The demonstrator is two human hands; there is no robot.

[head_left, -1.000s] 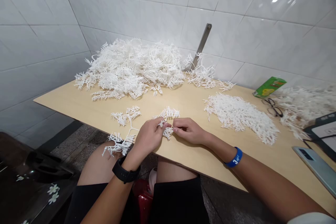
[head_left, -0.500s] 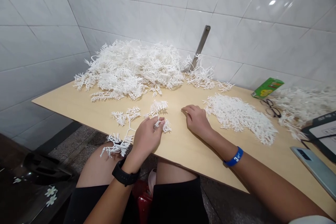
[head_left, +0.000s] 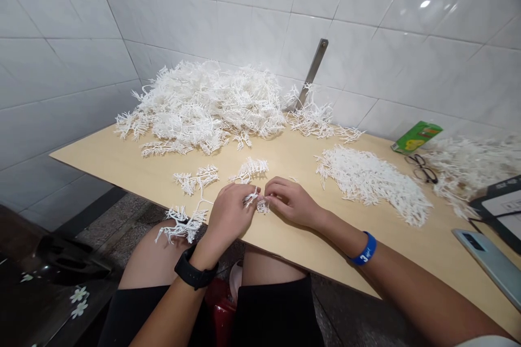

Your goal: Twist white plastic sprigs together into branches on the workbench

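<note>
My left hand [head_left: 234, 207] is closed on a white branched plastic sprue [head_left: 201, 201], whose twiggy arms spread over the table's near edge and above my left knee. Another tuft of it stands just beyond the fingers. My right hand [head_left: 291, 200] has come fingertip to fingertip with the left, pinching the thin tip of a sprue arm; the exact piece is partly covered by the fingers. A tiny white sliver [head_left: 293, 179] lies on the table behind my right hand. To the right spreads a flat heap of small loose white pieces [head_left: 372, 181].
A big pile of white sprues [head_left: 203, 105] sits at the back left, near a metal bracket [head_left: 312, 73] by the tiled wall. On the right are a green box [head_left: 417, 137], eyeglasses [head_left: 423, 169], more white sprues [head_left: 476, 162] and a phone [head_left: 488, 263].
My right hand has moved left and nearer to me, from beside the loose heap to the left fingertips. A small white sliver now lies where it was. The left hand has hardly shifted.
</note>
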